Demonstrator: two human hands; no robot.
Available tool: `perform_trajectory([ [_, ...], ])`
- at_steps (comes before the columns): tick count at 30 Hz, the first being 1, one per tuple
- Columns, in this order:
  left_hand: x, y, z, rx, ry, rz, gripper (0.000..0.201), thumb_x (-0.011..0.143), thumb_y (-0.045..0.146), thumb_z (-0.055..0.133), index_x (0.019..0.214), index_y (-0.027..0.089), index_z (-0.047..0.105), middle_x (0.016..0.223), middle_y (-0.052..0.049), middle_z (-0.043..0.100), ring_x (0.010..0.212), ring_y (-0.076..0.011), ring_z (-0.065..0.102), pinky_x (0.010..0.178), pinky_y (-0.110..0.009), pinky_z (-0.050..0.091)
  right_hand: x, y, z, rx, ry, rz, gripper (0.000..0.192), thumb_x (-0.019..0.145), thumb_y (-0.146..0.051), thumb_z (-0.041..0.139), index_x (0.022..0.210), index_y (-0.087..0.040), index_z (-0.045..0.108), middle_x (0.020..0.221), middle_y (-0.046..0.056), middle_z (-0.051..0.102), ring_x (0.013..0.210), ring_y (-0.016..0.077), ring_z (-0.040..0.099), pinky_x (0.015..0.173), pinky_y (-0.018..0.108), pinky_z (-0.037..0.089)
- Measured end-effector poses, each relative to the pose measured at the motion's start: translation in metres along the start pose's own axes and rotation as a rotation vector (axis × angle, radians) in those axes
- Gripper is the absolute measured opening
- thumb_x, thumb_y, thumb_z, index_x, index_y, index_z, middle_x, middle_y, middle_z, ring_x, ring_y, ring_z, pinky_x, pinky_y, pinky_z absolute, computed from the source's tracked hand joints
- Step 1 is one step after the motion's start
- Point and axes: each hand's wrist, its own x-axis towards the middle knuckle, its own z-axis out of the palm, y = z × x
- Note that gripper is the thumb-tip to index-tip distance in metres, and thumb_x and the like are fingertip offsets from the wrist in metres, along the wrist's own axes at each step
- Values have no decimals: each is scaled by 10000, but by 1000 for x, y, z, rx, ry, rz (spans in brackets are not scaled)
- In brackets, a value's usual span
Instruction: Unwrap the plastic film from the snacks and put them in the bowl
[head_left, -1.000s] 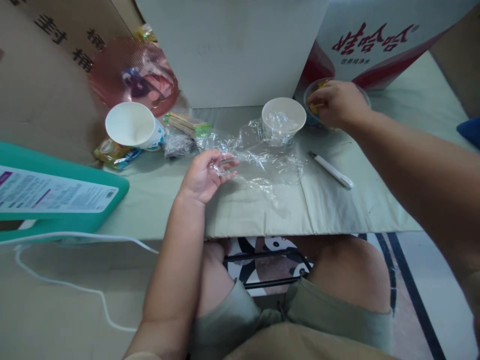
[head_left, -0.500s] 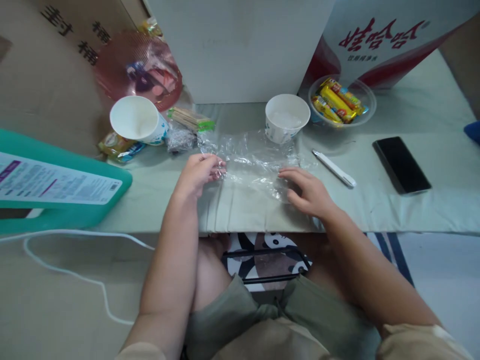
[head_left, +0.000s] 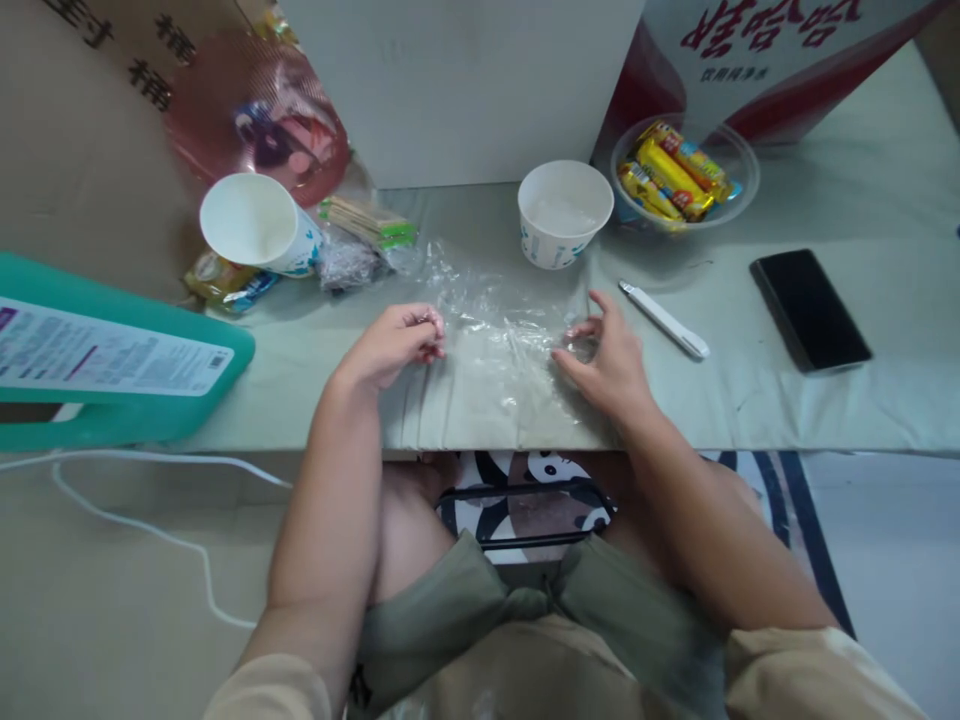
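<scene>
A sheet of clear plastic wrap lies crumpled on the pale green table cover in front of me. My left hand pinches the wrap's left edge between thumb and fingers. My right hand grips the wrap's right edge, fingers curled on it. Just beyond the wrap stands a white paper cup, upright. A white pen lies to the right of my right hand.
A clear bowl of yellow wrapped snacks sits at the back right, a black phone to the right. Another paper cup lies tilted at left beside wooden sticks. A teal box is at far left, a white box behind.
My right hand left the snack bowl and came down onto the wrap's right edge. Both hands now hold the wrap, which is spread flatter between them.
</scene>
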Motion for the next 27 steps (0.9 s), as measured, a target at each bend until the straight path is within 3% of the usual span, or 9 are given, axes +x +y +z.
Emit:
perform_trajectory([
  [5, -2, 2, -13, -71, 104, -11, 128, 579, 86, 593, 653, 170, 531, 653, 10, 656, 535, -84, 595, 493, -164, 435, 7, 2, -2, 417, 45, 69, 500, 823, -330, 607, 1301, -284, 464, 857, -5, 576, 731, 190, 615, 776, 408, 583],
  [10, 2, -4, -14, -90, 239, -20, 143, 629, 93, 585, 719, 188, 528, 631, 2, 643, 515, -99, 585, 493, -186, 424, 10, 12, -6, 487, 37, 232, 542, 839, -346, 593, 1353, -312, 423, 1130, 71, 625, 559, 127, 550, 470, 304, 476],
  [12, 7, -8, -12, -140, 286, -13, 203, 671, 121, 615, 838, 211, 544, 713, -7, 679, 544, -119, 613, 529, -218, 461, 10, 17, -7, 398, 66, 179, 581, 840, -337, 602, 1391, -308, 418, 1266, 113, 610, 619, 138, 600, 483, 300, 488],
  [15, 12, -11, -11, -75, 380, 71, 402, 677, 115, 653, 1041, 257, 561, 905, -15, 703, 634, -139, 651, 589, -249, 488, 11, 24, -10, 152, 165, 10, 553, 834, -255, 581, 1376, -295, 483, 1317, 125, 593, 954, 229, 682, 663, 340, 579],
  [19, 2, -7, -10, 257, 638, 452, 422, 661, 88, 626, 1048, 256, 609, 1130, -47, 667, 940, -189, 666, 783, -291, 526, 12, 29, -13, 11, 192, -26, 531, 838, -189, 519, 1358, -294, 523, 1285, 122, 612, 1196, 287, 630, 828, 413, 595],
  [20, -5, -5, -8, 329, 574, 571, 365, 677, 114, 631, 1016, 250, 628, 1150, -54, 667, 1031, -213, 652, 868, -315, 529, 12, 30, -14, 13, 187, -9, 526, 840, -183, 509, 1354, -292, 524, 1282, 122, 616, 1190, 292, 633, 847, 433, 594],
  [22, -19, 2, -1, 454, 220, 713, 257, 696, 194, 683, 947, 243, 664, 1149, -60, 686, 1188, -263, 614, 1051, -378, 486, 13, 30, -15, 21, 184, 12, 517, 837, -169, 493, 1340, -282, 529, 1283, 126, 621, 1191, 302, 631, 891, 474, 586],
  [24, -30, 7, 10, 590, -187, 665, 284, 650, 280, 790, 916, 246, 698, 1165, -60, 702, 1315, -312, 559, 1191, -436, 380, 15, 31, -16, 14, 194, 14, 514, 829, -154, 487, 1328, -267, 533, 1278, 129, 627, 1192, 305, 631, 938, 506, 574],
  [27, -35, 8, 21, 730, -366, 515, 295, 647, 337, 827, 911, 256, 723, 1105, -55, 732, 1258, -319, 595, 1191, -470, 354, 16, 32, -19, -25, 230, 9, 494, 821, -155, 501, 1302, -256, 547, 1219, 119, 649, 1147, 293, 653, 955, 522, 574],
])
